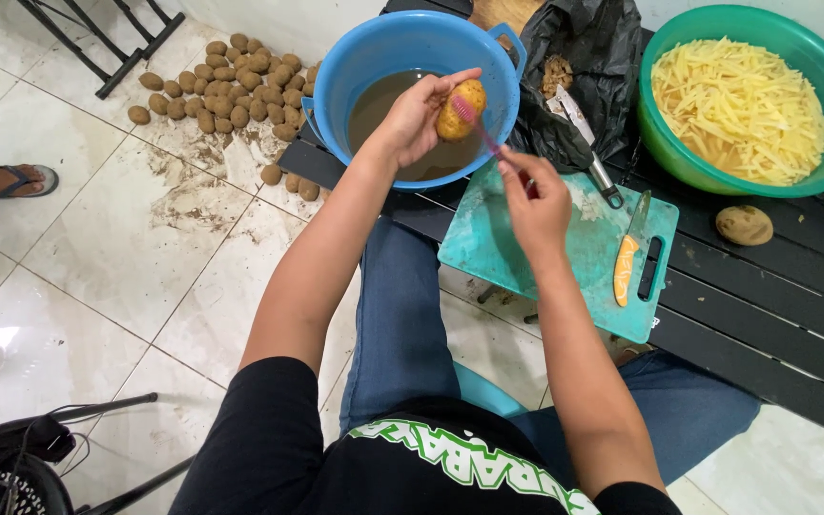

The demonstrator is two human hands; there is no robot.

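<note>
My left hand holds a yellow potato over a blue basin of murky brown water. My right hand grips a pink toothbrush whose head rests against the potato. Both hands hover above the near rim of the basin and the left end of a teal cutting board.
A knife with an orange handle and a peeler lie on the cutting board. A green bowl holds cut potato strips. One unpeeled potato sits on the black slatted table. Several potatoes lie on the tiled floor. Another person's sandalled foot is at left.
</note>
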